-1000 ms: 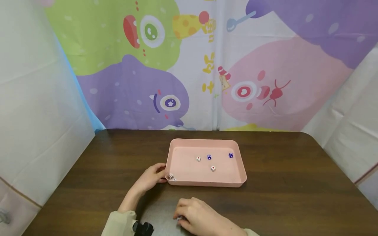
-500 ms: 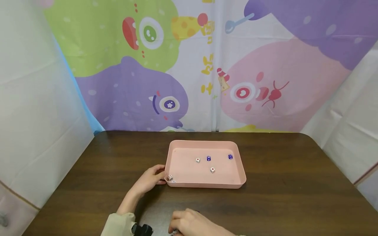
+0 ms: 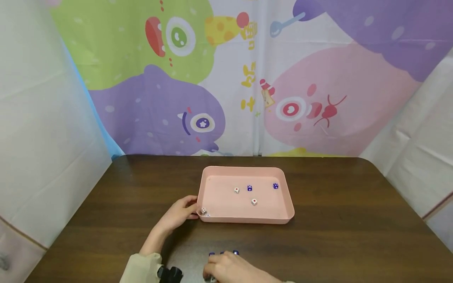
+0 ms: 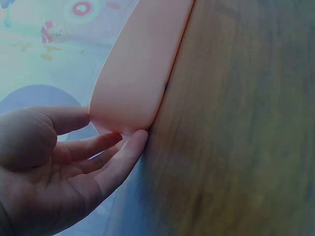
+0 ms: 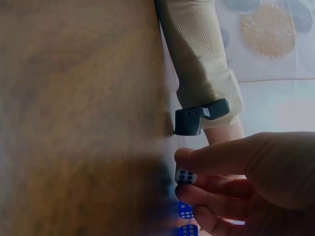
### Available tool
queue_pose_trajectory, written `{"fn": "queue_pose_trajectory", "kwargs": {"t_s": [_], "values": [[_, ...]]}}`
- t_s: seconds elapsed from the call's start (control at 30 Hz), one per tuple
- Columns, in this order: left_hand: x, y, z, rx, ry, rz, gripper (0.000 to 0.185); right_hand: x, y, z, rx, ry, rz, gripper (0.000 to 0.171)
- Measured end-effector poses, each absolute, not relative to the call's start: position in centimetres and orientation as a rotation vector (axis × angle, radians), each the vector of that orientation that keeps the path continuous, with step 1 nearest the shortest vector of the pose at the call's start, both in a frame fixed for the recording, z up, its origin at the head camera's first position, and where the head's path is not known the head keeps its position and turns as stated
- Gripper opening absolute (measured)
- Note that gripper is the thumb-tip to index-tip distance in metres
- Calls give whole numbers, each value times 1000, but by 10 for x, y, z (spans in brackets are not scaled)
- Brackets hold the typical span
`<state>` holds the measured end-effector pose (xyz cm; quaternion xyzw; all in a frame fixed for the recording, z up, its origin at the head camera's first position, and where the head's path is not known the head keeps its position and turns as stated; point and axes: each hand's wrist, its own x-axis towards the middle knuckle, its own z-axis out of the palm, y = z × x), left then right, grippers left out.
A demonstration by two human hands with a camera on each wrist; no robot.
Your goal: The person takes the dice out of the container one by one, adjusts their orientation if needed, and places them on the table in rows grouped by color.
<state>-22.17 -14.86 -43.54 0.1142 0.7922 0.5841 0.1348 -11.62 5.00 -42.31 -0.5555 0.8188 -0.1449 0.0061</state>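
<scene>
A pink tray (image 3: 247, 221) stands on the table with several white and blue dice inside. My left hand (image 3: 179, 214) touches the tray's outer wall at the near left corner, its fingertips against the side in the left wrist view. Nearer to me, my right hand (image 3: 230, 269) pinches a white die (image 5: 185, 175) with blue pips between thumb and finger, low by the tabletop. Blue dice (image 5: 185, 210) lie just beyond that hand, partly hidden by it in the head view. In the tray, a white die (image 3: 254, 202) and a blue die (image 3: 275, 185) show clearly.
The dark wooden table (image 3: 339, 220) reaches out on both sides of the tray. A cartoon-printed curtain (image 3: 240, 133) hangs behind it, with white cloth at left and right. A black wrist camera (image 3: 170, 274) sits on my left forearm.
My right hand has moved slightly toward me and left, and blue dice have come into sight beyond it. The left hand has stayed at the tray; the dice inside have not moved.
</scene>
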Motion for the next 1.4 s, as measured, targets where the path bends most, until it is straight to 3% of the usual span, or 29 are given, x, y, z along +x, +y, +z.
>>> {"fn": "queue_pose_trajectory", "kwargs": {"t_s": [0.77, 1.13, 1.4], "values": [[-221, -146, -435, 328, 2300, 1697, 38, -116, 51, -427, -1731, 2605, -375, 9], [-222, -148, -435, 325, 2307, 1693, 38, -116, 50, -422, -1540, 2530, -372, 11], [-223, -150, -436, 334, 2300, 1691, 39, -115, 52, -420, -1635, 2605, -363, 11]]}}
